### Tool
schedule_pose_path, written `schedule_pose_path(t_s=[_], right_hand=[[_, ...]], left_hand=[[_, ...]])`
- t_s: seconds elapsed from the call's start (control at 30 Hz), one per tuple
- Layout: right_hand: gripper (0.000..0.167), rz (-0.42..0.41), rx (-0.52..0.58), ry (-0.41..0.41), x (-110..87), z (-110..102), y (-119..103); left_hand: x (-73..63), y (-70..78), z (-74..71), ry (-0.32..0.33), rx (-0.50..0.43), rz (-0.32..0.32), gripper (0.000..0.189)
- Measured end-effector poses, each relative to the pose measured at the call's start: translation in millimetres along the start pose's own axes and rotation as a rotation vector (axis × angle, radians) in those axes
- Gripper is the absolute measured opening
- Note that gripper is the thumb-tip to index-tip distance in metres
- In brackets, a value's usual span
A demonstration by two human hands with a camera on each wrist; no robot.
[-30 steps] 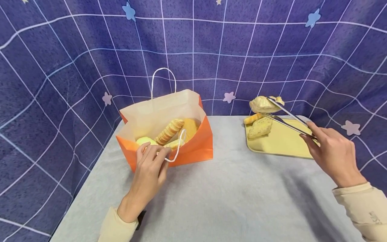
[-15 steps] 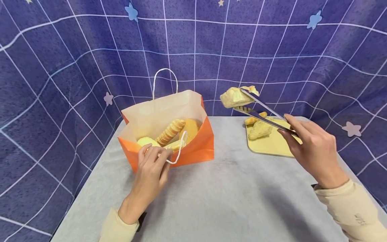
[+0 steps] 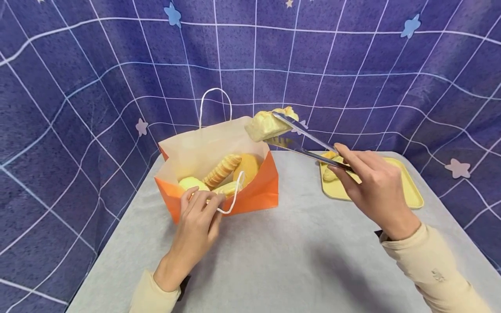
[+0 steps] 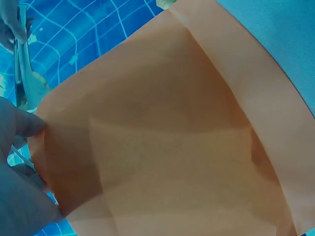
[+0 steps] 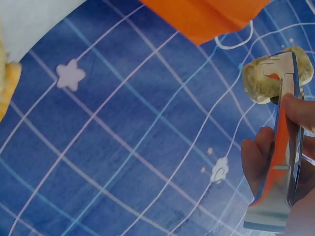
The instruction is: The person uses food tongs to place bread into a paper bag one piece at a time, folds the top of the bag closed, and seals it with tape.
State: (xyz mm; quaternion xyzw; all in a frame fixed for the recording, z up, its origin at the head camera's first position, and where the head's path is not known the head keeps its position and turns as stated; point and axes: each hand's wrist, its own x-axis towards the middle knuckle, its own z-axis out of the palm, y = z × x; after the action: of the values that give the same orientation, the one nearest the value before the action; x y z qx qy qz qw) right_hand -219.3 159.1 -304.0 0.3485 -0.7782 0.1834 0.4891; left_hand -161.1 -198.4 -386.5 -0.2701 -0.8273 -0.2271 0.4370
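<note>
Pinching shiny tongs (image 5: 280, 160) between thumb and fingers of the right hand (image 3: 376, 191), right of the middle in the head view. Holding a pale, lumpy bread (image 3: 264, 126) in the tongs' ends, up in the air near the top right corner of the orange paper bag (image 3: 256, 191). Pinching the bag's front edge with the left hand (image 3: 197, 221), low and left of the middle, close to the front white handle (image 3: 235, 199). Inside the bag, just past those fingers: a round yellow bread (image 3: 192, 182), a long ridged bread (image 3: 222, 170), a flat tan piece (image 3: 248, 166) and a pale piece (image 3: 228, 188). At middle right: a yellow tray (image 3: 414, 199) with more bread (image 3: 329, 174), partly hidden by the tongs. Underneath, a grey table (image 3: 270, 265); behind, a purple-blue cloth (image 3: 270, 50) with lines and stars.
</note>
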Motion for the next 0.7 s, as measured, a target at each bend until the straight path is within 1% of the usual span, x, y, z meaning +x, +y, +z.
schedule_pose_path(t_s=[0.17, 0.43, 0.57, 0.7], right_hand=[[0.041, -0.035, 0.055, -0.027, 6.7, 10.4, -12.0], [0.056, -0.055, 0.091, -0.052, 12.8, 26.3, -31.6], [0.058, -0.058, 0.108, -0.078, 16.6, 33.3, -39.0], [0.056, -0.06, 0.122, -0.109, 22.1, 40.0, -44.4]], left_hand=[[0.3, -1.2, -0.8, 0.01, -0.004, 0.016, 0.025], [-0.6, -0.8, -0.8, 0.015, -0.012, 0.032, 0.022], [-2.4, -1.3, -1.5, 0.019, -0.019, 0.028, 0.022], [-3.9, -2.5, -3.3, 0.021, -0.021, 0.024, 0.022]])
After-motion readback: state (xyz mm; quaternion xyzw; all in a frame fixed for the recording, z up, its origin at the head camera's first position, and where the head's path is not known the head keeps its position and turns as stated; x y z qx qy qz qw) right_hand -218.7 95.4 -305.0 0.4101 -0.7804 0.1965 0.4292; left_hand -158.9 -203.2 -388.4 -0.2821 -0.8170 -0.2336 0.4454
